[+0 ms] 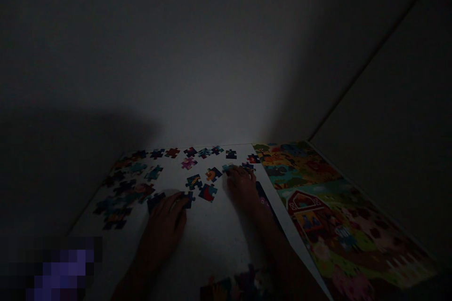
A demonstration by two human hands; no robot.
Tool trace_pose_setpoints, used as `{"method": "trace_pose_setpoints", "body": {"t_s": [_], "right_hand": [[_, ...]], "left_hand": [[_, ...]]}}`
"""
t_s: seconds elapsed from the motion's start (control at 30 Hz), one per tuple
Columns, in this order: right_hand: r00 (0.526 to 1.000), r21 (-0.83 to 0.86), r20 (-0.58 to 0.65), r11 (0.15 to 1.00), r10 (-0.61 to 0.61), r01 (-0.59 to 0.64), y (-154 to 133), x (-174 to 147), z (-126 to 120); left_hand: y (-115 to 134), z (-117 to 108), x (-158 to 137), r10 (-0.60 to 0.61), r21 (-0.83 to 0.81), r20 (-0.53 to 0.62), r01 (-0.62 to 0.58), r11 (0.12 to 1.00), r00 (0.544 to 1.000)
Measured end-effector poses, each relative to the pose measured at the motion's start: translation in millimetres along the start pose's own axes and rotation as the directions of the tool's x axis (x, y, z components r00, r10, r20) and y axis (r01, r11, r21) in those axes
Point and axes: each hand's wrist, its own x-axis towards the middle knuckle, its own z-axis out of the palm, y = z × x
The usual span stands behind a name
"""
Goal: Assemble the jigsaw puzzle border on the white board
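Note:
In the dim head view, my left hand (pixel 167 214) lies low over the white tabletop (pixel 212 235) with its fingers stretched out. Under and beside its fingertips are a dark puzzle piece (pixel 156 201) and another dark-blue puzzle piece (pixel 189 199). My right hand (pixel 243 189) is bent at the fingers, and its fingertips close on a teal puzzle piece (pixel 227 168). Between the hands lie a piece with a red shape (pixel 208 193), a piece with an orange figure (pixel 213 174) and a dark patterned piece (pixel 194 182). The darkness hides how firmly either hand grips.
Several loose puzzle pieces (pixel 116 204) crowd the table's left side, with more along the back edge. Joined-looking pieces (pixel 226 289) lie near the front. A colourful farm picture (pixel 339 235) covers the right side; a dark printed sheet (pixel 264 202) is partly behind my right forearm. A wall (pixel 212 80) rises behind.

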Motion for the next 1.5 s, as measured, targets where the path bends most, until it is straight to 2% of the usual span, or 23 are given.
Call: {"method": "trace_pose_setpoints", "body": {"t_s": [0.67, 0.87, 0.97, 1.03, 1.13, 1.23, 1.33, 1.5], "right_hand": [[0.992, -0.033, -0.112, 0.998, -0.065, 0.062, 10, 1, 17], [0.998, -0.041, -0.066, 0.999, -0.016, 0.013, 1, -1, 6], [0.993, -0.027, -0.121, 1.000, -0.012, 0.009, -9, 1, -8], [0.989, 0.005, -0.148, 1.000, -0.017, 0.018, -19, 7, -17], [0.999, 0.009, -0.046, 1.000, -0.012, 0.013, -39, 29, -21], [0.999, -0.021, 0.048, 1.000, -0.019, 0.020, -63, 59, -8], [0.998, -0.031, 0.050, 0.999, -0.026, 0.027, -80, 83, 12], [0.992, -0.044, 0.059, 0.993, -0.107, 0.110, -74, 94, 20]], "left_hand": [[10, -8, 0, -0.006, -0.035, 0.003, 0.006, 0.999, 1.000], [13, -10, 2, -0.031, -0.054, 0.000, 0.031, 0.998, 1.000], [15, -10, 3, -0.042, -0.054, 0.001, 0.042, 0.998, 0.999], [15, -11, 3, -0.039, -0.051, 0.007, 0.040, 0.998, 0.999], [16, -12, 3, -0.043, -0.043, 0.029, 0.044, 0.998, 0.999], [15, -12, 3, -0.036, -0.038, 0.037, 0.038, 0.999, 0.999], [14, -11, 3, -0.012, -0.035, 0.032, 0.014, 0.999, 0.999], [13, -11, 2, 0.015, -0.048, -0.009, -0.016, 0.999, 1.000]]}}
